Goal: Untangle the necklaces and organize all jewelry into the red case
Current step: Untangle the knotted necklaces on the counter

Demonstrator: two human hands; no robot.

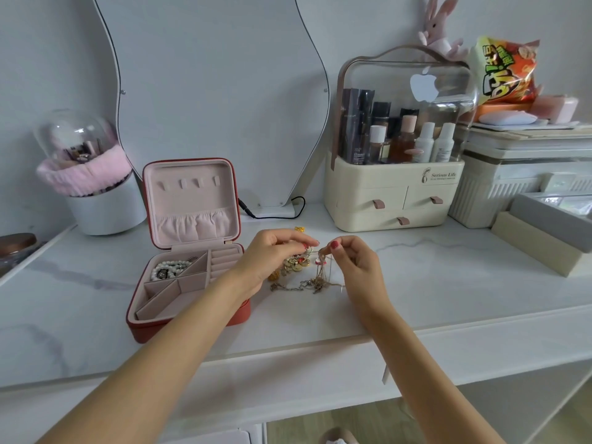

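Knots may tighten if we pull: our left hand (272, 251) and right hand (350, 261) each pinch fine chain from the tangled necklaces (301, 277) on the worktop (416, 277), right of the open red case (189, 264)

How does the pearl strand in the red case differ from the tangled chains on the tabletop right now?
The white pearl strand lies coiled inside a rear compartment of the open red jewelry case, untouched; the tangled thin metal chains lie loose on the white marble tabletop, outside the case. The pearls are round white beads; the chains are fine gold and silver links. The right hand pinches a chain end, lifting it. Both are necklaces.
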